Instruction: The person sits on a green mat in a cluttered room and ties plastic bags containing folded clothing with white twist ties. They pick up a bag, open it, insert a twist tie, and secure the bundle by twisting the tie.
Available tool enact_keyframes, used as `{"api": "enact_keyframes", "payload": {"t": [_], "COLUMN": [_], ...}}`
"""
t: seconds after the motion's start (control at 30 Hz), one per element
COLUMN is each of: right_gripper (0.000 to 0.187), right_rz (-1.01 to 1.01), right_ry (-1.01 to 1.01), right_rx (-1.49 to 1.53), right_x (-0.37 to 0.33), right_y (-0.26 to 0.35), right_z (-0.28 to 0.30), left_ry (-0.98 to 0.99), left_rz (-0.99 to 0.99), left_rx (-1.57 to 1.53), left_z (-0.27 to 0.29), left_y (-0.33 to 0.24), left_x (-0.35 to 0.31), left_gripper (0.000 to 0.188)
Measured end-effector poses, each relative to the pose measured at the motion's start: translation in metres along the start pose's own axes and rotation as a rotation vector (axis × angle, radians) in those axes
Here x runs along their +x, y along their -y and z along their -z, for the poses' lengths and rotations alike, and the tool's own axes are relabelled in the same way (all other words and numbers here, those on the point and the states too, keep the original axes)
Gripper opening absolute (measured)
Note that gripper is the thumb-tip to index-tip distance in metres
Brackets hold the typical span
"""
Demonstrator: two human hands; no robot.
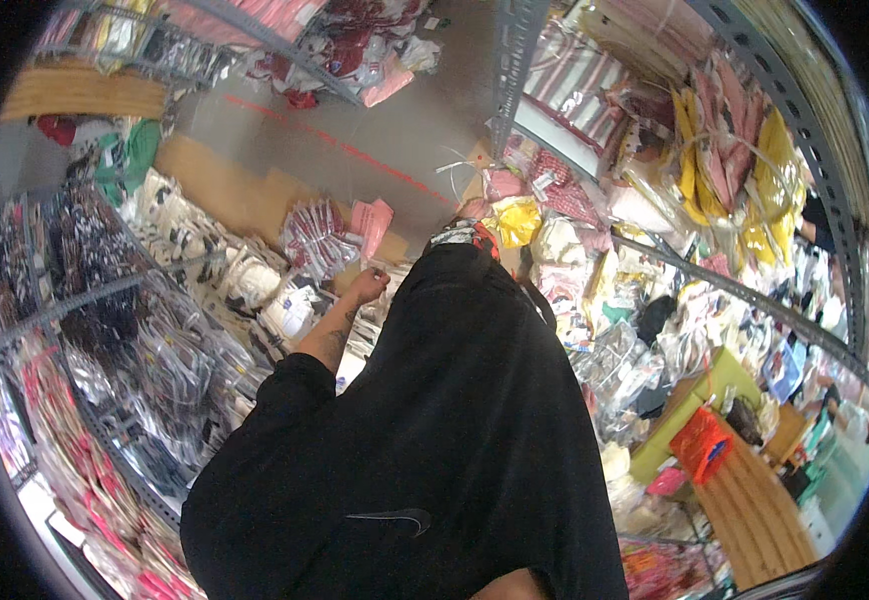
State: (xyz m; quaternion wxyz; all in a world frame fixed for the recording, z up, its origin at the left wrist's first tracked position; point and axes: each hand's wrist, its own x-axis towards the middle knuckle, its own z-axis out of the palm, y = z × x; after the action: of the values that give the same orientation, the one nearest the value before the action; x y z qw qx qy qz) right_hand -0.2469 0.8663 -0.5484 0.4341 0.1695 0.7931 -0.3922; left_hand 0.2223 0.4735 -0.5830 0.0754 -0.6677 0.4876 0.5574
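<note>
My left hand (pixel 370 285) reaches past the left side of my black shirt (pixel 435 420), low over the packed clothes. Its fingers are curled, and whatever they may hold is too small to make out. Close beyond it lie a pink sheet (pixel 371 225) and a bundle of clear-bagged, dark red and white garments (pixel 319 238). Beside the forearm is a white plastic-wrapped packet (pixel 293 310), at the end of a row of cream and black garments (pixel 240 270). My right hand is out of sight; only some bare skin shows at the lower edge.
Metal shelves of bagged clothes stand on the left (pixel 155 350) and right, with a grey upright post (pixel 517 75) ahead. Cardboard (pixel 225 170) lies on the grey floor (pixel 375 130). Yellow and pink bagged garments (pixel 730 150) hang over the right shelf; a green box (pixel 690 415) sits lower right.
</note>
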Motion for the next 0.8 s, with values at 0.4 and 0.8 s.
{"api": "enact_keyframes", "payload": {"t": [0.4, 0.8], "right_gripper": [0.029, 0.034], "right_rz": [0.146, 0.256], "right_ry": [0.167, 0.056], "right_rx": [-0.098, 0.127], "right_x": [0.032, -0.008], "right_y": [0.043, 0.059], "right_z": [-0.012, -0.037], "left_ry": [-0.009, 0.148], "left_rz": [0.074, -0.392], "left_rx": [0.138, 0.148], "left_z": [-0.023, 0.030], "left_y": [-0.002, -0.191], "left_x": [0.019, 0.066], "left_gripper": [0.040, 0.029]}}
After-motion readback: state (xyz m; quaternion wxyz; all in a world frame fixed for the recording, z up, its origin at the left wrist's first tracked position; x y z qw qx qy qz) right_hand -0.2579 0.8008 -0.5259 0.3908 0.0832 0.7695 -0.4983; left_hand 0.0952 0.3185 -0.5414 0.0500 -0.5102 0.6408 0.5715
